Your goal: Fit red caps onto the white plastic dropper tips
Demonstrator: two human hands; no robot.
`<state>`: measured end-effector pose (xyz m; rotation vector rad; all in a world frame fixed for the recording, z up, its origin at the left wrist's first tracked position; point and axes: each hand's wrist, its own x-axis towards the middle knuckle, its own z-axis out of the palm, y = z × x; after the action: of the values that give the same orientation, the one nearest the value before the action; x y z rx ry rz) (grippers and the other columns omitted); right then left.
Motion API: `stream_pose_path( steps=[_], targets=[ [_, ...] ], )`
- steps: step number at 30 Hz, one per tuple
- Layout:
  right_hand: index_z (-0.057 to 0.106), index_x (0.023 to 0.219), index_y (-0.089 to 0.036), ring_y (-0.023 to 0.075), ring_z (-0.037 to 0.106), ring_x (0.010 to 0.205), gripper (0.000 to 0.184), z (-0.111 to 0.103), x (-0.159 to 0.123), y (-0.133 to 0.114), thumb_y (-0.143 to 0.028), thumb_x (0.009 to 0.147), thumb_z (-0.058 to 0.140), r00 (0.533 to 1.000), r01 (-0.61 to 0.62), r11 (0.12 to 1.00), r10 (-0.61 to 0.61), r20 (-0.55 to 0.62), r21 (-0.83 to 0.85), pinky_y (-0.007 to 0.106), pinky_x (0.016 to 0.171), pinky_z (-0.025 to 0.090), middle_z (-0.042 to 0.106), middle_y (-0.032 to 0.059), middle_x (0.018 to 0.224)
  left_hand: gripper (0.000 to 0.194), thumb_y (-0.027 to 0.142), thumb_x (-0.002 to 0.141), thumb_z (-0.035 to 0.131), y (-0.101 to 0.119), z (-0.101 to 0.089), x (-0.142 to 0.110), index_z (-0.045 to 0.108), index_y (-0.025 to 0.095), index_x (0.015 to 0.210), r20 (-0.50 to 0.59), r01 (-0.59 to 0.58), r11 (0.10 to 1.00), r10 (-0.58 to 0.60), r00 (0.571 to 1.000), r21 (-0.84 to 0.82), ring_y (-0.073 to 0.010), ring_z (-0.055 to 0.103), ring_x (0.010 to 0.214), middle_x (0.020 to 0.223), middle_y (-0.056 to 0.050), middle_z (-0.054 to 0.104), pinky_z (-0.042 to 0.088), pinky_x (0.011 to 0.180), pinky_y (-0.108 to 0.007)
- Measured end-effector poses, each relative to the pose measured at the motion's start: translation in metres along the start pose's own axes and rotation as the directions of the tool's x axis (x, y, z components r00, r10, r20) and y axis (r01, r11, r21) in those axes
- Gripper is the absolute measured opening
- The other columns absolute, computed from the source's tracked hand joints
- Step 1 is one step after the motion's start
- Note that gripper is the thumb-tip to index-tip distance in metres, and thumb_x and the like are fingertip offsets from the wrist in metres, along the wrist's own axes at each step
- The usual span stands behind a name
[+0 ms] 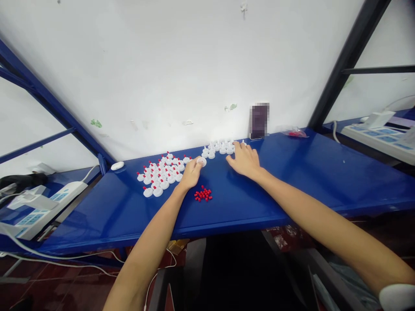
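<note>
My left hand (pixel 192 173) is closed on a white nozzle cap (pixel 201 161), its round side turned toward me. To its left stand many white nozzle caps with red tips (pixel 161 175). Behind and between my hands is a cluster of white nozzle caps without red tips (pixel 223 148). My right hand (pixel 244 159) reaches to the right end of that cluster, thumb and fingers apart, partly covering some caps; no held thing shows in it. In front of my left hand lies a loose pile of small red tips (pixel 203 194).
All of this is on a blue table (pixel 292 172) against a white wall. A pixelated dark upright object (pixel 259 121) leans at the back. Near it lies a plastic bag with red contents (pixel 294 133). A white oval object (pixel 117 165) sits at the left; power strips (pixel 52 207) are beyond.
</note>
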<state>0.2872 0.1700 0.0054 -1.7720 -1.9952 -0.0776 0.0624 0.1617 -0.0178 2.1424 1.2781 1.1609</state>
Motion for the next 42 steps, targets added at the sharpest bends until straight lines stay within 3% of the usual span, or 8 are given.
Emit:
stream_pose_path(
  steps=[5,9,18,23,27,32,37,42],
  targets=[
    [0.050,0.131,-0.012,0.0366,0.052,0.117,0.050,0.003,0.003,0.009,-0.042,0.090,0.047,0.999,-0.011,0.998,0.014,0.052,-0.063,0.050,0.093,0.042,0.051,0.0223,0.134,0.038,0.024,0.088,0.051,0.001,0.004,-0.003,0.058,0.017,0.124,0.059,-0.118,0.963,0.107,0.993,0.244,-0.0163,0.056,0.077,0.098,-0.005,0.063,0.045,0.076,-0.030],
    [0.056,0.125,-0.014,0.0323,0.059,0.108,0.040,0.005,0.003,0.008,-0.032,0.094,0.041,0.995,0.081,0.997,-0.081,0.066,-0.006,0.044,0.089,0.045,0.057,0.0187,0.126,0.051,0.016,0.085,0.049,-0.002,0.004,-0.003,0.053,0.020,0.135,0.113,-0.118,0.954,0.089,0.990,0.276,-0.0155,0.059,0.077,0.100,-0.004,0.067,0.048,0.077,-0.029],
    [0.062,0.116,-0.017,0.0192,0.060,0.096,0.031,0.012,-0.005,-0.001,-0.019,0.096,0.039,0.844,0.495,0.797,-0.535,0.024,0.346,0.030,0.090,0.044,0.060,0.0090,0.111,0.032,0.023,0.090,0.050,0.004,0.003,-0.003,0.070,0.019,0.115,0.148,-0.161,0.937,0.120,0.982,0.309,-0.0207,0.063,0.094,0.107,-0.006,0.071,0.048,0.089,-0.035],
    [0.063,0.116,-0.018,0.0193,0.060,0.097,0.030,0.013,-0.006,-0.002,-0.018,0.095,0.041,0.847,0.475,0.792,-0.530,0.044,0.384,0.031,0.091,0.044,0.059,0.0086,0.112,0.034,0.031,0.098,0.042,0.002,0.001,-0.001,0.072,0.018,0.106,0.104,-0.081,0.953,0.053,0.993,0.291,-0.0212,0.065,0.092,0.104,-0.008,0.073,0.048,0.087,-0.035],
    [0.064,0.116,-0.018,0.0197,0.060,0.095,0.030,0.010,-0.006,-0.002,-0.019,0.095,0.043,0.848,0.479,0.807,-0.527,0.056,0.344,0.031,0.088,0.044,0.060,0.0089,0.112,0.024,0.030,0.091,0.054,0.001,0.001,-0.001,0.068,0.018,0.107,0.078,-0.076,0.947,0.054,0.996,0.313,-0.0186,0.064,0.081,0.094,-0.006,0.070,0.049,0.080,-0.032],
    [0.065,0.114,-0.018,0.0193,0.060,0.093,0.030,0.011,-0.007,-0.003,-0.019,0.094,0.043,0.845,0.490,0.800,-0.534,0.040,0.346,0.031,0.087,0.044,0.060,0.0090,0.111,0.020,0.025,0.085,0.057,0.002,-0.003,-0.003,0.063,0.019,0.103,0.051,-0.070,0.833,0.051,0.997,0.549,-0.0223,0.059,0.084,0.092,-0.007,0.061,0.047,0.078,-0.035],
    [0.065,0.112,-0.017,0.0191,0.060,0.091,0.029,0.014,-0.006,-0.001,-0.019,0.094,0.043,0.842,0.495,0.802,-0.537,0.042,0.335,0.031,0.087,0.044,0.060,0.0088,0.111,0.008,0.023,0.079,0.060,-0.003,-0.012,-0.004,0.064,0.017,0.083,-0.110,0.085,0.646,-0.001,0.994,0.759,-0.0285,0.055,0.091,0.094,-0.013,0.056,0.046,0.082,-0.041],
    [0.064,0.115,-0.018,0.0192,0.061,0.090,0.030,0.014,-0.007,-0.002,-0.020,0.094,0.043,0.848,0.482,0.801,-0.529,0.042,0.356,0.032,0.087,0.045,0.059,0.0088,0.112,0.015,0.024,0.084,0.054,0.004,-0.016,-0.002,0.064,0.016,0.077,-0.241,0.124,0.693,0.075,0.967,0.711,-0.0287,0.055,0.094,0.093,-0.013,0.060,0.044,0.085,-0.041]
  ],
)
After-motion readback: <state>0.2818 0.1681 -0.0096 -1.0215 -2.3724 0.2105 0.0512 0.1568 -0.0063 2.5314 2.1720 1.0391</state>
